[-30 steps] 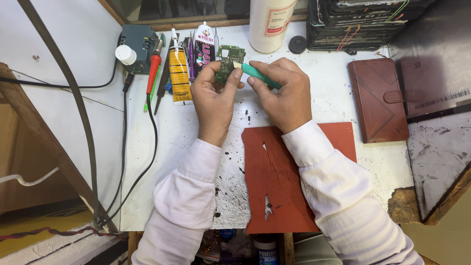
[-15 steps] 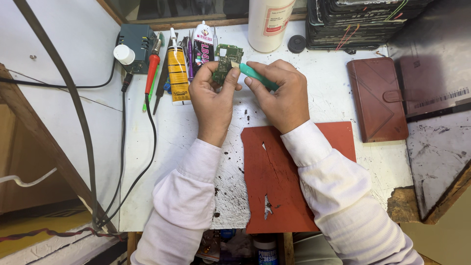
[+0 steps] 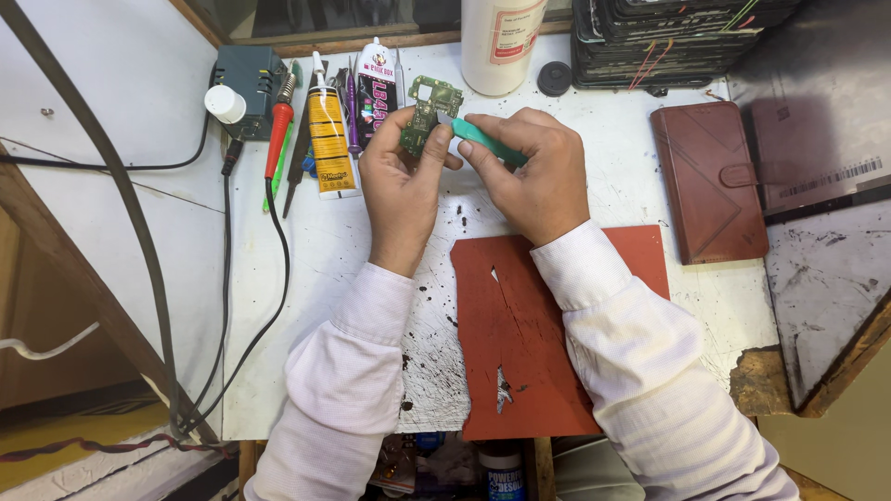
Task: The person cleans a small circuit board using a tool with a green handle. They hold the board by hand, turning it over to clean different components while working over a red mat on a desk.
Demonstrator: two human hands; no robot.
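My left hand (image 3: 401, 186) holds a small green circuit board (image 3: 427, 111) upright above the white worktop (image 3: 306, 306). My right hand (image 3: 524, 172) grips a teal-handled tool (image 3: 483, 141); its metal tip rests against the board's right edge. Both hands hover just beyond the far edge of a torn red mat (image 3: 529, 325). White sleeves cover both forearms.
Left of the hands lie a yellow glue tube (image 3: 329, 139), a black glue tube (image 3: 376, 88) and a red-handled soldering iron (image 3: 276, 139) with its cable. A white bottle (image 3: 501, 37) and stacked phones (image 3: 668, 42) stand at the back. A brown wallet case (image 3: 710, 181) lies right.
Hardly anything differs. Both hands stay at the same spot with the tool tip on the board; only slight shifts of the fingers.
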